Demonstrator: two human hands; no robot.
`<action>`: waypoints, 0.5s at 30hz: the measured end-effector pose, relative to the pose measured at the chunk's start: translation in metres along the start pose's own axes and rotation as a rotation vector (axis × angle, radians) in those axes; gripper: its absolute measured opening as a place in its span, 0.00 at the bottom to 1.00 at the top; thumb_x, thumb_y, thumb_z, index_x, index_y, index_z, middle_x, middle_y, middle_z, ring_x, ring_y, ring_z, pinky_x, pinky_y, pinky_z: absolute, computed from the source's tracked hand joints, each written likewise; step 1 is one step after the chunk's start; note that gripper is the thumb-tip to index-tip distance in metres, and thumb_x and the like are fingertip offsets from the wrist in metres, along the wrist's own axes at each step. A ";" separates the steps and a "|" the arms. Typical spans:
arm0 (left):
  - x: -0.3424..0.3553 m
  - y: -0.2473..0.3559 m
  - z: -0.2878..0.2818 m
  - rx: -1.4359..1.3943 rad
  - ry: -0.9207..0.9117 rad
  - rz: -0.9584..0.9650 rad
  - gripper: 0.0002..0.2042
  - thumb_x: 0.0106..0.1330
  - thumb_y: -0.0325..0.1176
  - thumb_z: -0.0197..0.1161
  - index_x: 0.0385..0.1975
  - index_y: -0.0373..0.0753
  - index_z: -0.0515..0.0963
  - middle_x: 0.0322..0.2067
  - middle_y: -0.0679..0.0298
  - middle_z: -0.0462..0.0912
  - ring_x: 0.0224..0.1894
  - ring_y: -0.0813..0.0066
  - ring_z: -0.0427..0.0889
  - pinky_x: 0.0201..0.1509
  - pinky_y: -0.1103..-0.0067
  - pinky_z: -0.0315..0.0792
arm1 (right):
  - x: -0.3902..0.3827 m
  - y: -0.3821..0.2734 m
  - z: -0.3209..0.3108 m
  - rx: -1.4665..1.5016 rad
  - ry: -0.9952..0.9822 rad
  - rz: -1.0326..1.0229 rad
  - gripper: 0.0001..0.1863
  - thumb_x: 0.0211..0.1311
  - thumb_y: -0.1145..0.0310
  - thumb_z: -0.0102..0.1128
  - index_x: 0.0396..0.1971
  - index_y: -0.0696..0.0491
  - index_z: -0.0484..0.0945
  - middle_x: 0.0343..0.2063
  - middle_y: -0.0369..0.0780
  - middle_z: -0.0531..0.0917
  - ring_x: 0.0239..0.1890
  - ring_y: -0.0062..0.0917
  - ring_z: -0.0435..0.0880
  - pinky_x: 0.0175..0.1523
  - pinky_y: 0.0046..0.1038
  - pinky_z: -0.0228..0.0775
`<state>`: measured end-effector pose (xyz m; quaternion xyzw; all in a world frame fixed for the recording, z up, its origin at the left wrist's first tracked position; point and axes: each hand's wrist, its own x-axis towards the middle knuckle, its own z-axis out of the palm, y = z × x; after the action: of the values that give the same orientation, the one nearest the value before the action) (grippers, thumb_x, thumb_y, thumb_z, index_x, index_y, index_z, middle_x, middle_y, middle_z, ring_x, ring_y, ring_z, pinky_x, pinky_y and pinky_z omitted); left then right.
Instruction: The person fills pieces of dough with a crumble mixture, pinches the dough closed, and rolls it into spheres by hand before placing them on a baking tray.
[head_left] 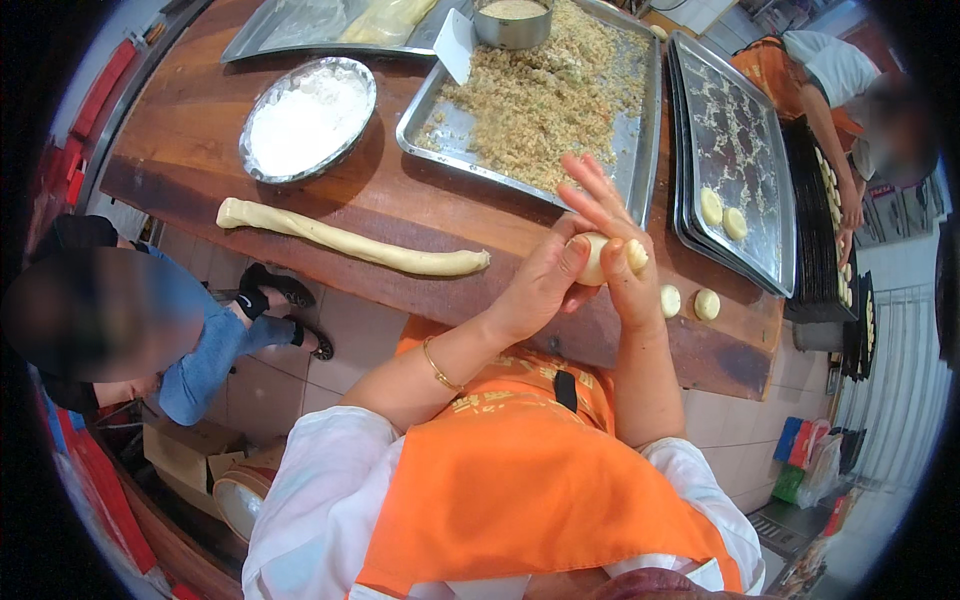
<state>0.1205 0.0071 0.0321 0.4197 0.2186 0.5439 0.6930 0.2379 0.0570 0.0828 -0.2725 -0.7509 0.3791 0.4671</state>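
A pale dough ball (594, 262) is held between my two hands above the table's near edge. My left hand (545, 275) wraps round its left side, with a gold bracelet on that wrist. My right hand (622, 262) presses the other side, its longer fingers stretched up and away. A small knob of dough (637, 256) sticks out by my right thumb. Left of my hands lies a long dough rope (350, 240). Two small dough rounds (706, 304) rest on the table, just right of my right wrist.
Beyond my hands stands a metal tray (425, 135) of crumbly filling, with a round metal container (515, 28) in it. A bowl of white flour (307, 120) is at left. Stacked trays (740, 130) carry two dough rounds. One person sits at left; another works at right.
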 end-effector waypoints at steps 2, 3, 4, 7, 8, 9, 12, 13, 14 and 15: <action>0.002 -0.006 -0.011 -0.042 -0.083 -0.006 0.27 0.76 0.58 0.47 0.63 0.43 0.58 0.39 0.66 0.73 0.26 0.85 0.71 0.25 0.88 0.62 | 0.000 0.000 -0.007 -0.001 -0.112 0.014 0.38 0.74 0.36 0.34 0.42 0.53 0.88 0.52 0.45 0.85 0.71 0.43 0.65 0.74 0.47 0.49; 0.002 -0.010 -0.012 -0.074 -0.090 0.015 0.28 0.76 0.58 0.48 0.62 0.42 0.58 0.38 0.67 0.73 0.25 0.85 0.70 0.24 0.88 0.62 | -0.001 0.004 -0.014 0.009 -0.196 0.034 0.38 0.74 0.36 0.34 0.41 0.53 0.88 0.52 0.45 0.85 0.71 0.43 0.65 0.74 0.47 0.48; 0.005 -0.012 0.004 -0.132 -0.026 0.078 0.28 0.76 0.59 0.47 0.61 0.41 0.60 0.35 0.68 0.73 0.23 0.86 0.69 0.23 0.88 0.60 | -0.002 0.009 -0.020 0.021 -0.202 0.035 0.39 0.75 0.37 0.33 0.41 0.54 0.88 0.52 0.46 0.84 0.71 0.45 0.65 0.74 0.48 0.48; 0.002 0.000 0.021 0.013 0.088 0.132 0.31 0.74 0.63 0.44 0.60 0.40 0.62 0.32 0.70 0.72 0.22 0.87 0.68 0.22 0.88 0.59 | -0.005 0.013 -0.024 0.065 -0.164 0.041 0.40 0.76 0.38 0.29 0.39 0.55 0.88 0.52 0.49 0.84 0.71 0.48 0.64 0.74 0.50 0.48; 0.001 0.001 0.018 0.046 0.058 0.112 0.31 0.74 0.63 0.45 0.60 0.40 0.62 0.32 0.70 0.72 0.23 0.87 0.69 0.22 0.88 0.59 | -0.005 0.008 -0.020 0.081 -0.110 0.049 0.40 0.76 0.38 0.29 0.38 0.54 0.88 0.51 0.49 0.84 0.71 0.48 0.65 0.74 0.50 0.48; 0.001 0.002 0.015 0.080 0.028 0.092 0.31 0.74 0.62 0.46 0.60 0.40 0.61 0.33 0.70 0.72 0.23 0.87 0.69 0.22 0.87 0.59 | -0.005 0.004 -0.015 0.097 -0.054 0.056 0.41 0.76 0.38 0.29 0.38 0.54 0.88 0.51 0.49 0.85 0.70 0.48 0.65 0.74 0.50 0.48; -0.001 -0.013 -0.014 -0.008 -0.105 0.016 0.27 0.74 0.54 0.54 0.62 0.41 0.59 0.35 0.69 0.72 0.24 0.86 0.69 0.23 0.87 0.61 | -0.003 -0.007 0.005 0.093 0.055 0.042 0.39 0.77 0.40 0.32 0.35 0.53 0.89 0.51 0.45 0.85 0.70 0.43 0.67 0.75 0.47 0.47; -0.001 -0.016 -0.016 -0.034 -0.085 0.001 0.27 0.74 0.52 0.56 0.62 0.41 0.59 0.36 0.68 0.71 0.25 0.86 0.70 0.24 0.87 0.62 | -0.003 -0.008 0.006 0.090 0.040 0.037 0.38 0.77 0.40 0.32 0.35 0.53 0.89 0.51 0.44 0.86 0.70 0.42 0.67 0.75 0.47 0.47; -0.002 -0.020 -0.016 -0.027 -0.056 0.025 0.26 0.74 0.50 0.57 0.61 0.40 0.60 0.35 0.68 0.72 0.25 0.86 0.70 0.24 0.87 0.63 | -0.004 -0.001 -0.004 0.085 -0.053 0.032 0.38 0.77 0.40 0.33 0.34 0.53 0.89 0.51 0.45 0.86 0.70 0.42 0.67 0.75 0.47 0.48; -0.002 -0.024 -0.015 -0.019 -0.026 0.050 0.25 0.74 0.49 0.57 0.60 0.40 0.61 0.35 0.68 0.72 0.25 0.85 0.70 0.24 0.87 0.64 | -0.005 0.004 -0.011 0.081 -0.147 0.027 0.38 0.77 0.40 0.33 0.34 0.53 0.89 0.51 0.45 0.85 0.70 0.43 0.67 0.74 0.46 0.49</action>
<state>0.1222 0.0089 0.0041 0.4254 0.1937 0.5576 0.6860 0.2503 0.0589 0.0804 -0.2351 -0.7635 0.4343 0.4161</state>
